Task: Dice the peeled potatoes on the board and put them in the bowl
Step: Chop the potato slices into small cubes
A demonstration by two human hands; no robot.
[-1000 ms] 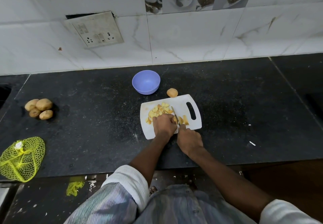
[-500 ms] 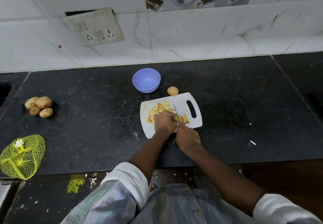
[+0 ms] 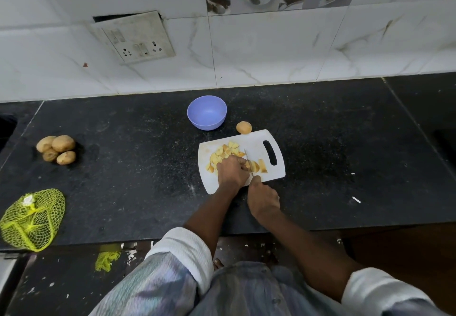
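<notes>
A white cutting board [image 3: 256,143] lies on the black counter with a pile of yellow potato pieces [image 3: 223,154] on its left half. My left hand [image 3: 232,171] presses down on a potato piece next to the pile. My right hand [image 3: 263,199] grips the handle of a knife [image 3: 248,161], whose blade stands in the potato just right of my left fingers. A few cut strips [image 3: 262,166] lie to the right of the blade. The blue bowl [image 3: 206,112] stands behind the board and holds nothing. One whole peeled potato [image 3: 244,127] rests at the board's far edge.
Several unpeeled potatoes [image 3: 56,149] sit in a heap at the counter's left. A yellow net bag [image 3: 30,219] lies at the front left edge. A tiled wall with a socket plate [image 3: 138,38] stands behind. Bare counter stretches right of the board.
The knife and both hands have stayed over the same spot on the board, with only small cutting movements. The camera view has shifted slightly.
</notes>
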